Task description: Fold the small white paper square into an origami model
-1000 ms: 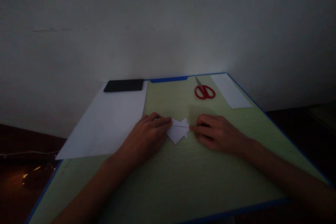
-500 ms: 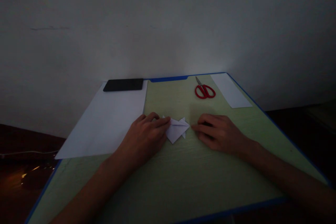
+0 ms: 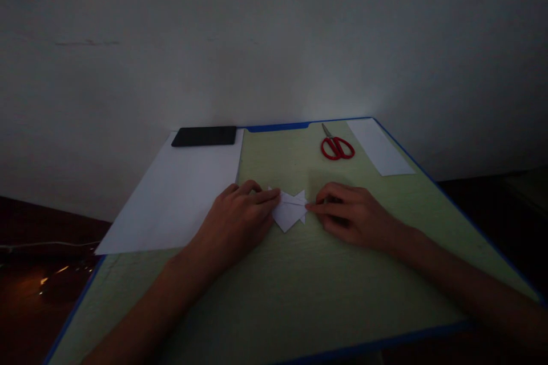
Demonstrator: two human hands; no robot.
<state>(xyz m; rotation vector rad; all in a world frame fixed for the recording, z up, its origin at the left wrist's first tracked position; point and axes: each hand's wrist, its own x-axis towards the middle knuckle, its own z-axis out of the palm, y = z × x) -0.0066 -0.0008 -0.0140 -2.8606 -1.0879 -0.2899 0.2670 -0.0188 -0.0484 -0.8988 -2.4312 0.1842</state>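
Note:
A small folded piece of white paper (image 3: 287, 215) lies on the light green tabletop, with pointed corners at its top, bottom and right. My left hand (image 3: 242, 214) grips its left side, index fingertip on the upper edge and the thumb mostly hidden. At the right corner, my right hand (image 3: 353, 214) has its fingers closed in a pinch, the index fingertip touching the paper's tip. The remaining fingers of that hand are curled in below.
Red-handled scissors (image 3: 337, 147) lie beyond my right hand. A narrow white paper strip (image 3: 383, 148) is at the far right. To the left, a dark flat slab like a phone (image 3: 204, 136) rests on a large white sheet (image 3: 171, 194). The blue-edged table (image 3: 274, 296) meets a wall.
My right hand has moved slightly left, and its fingertip now meets the paper's right corner, where a gap showed before. My left hand keeps its hold. The view has shifted slightly.

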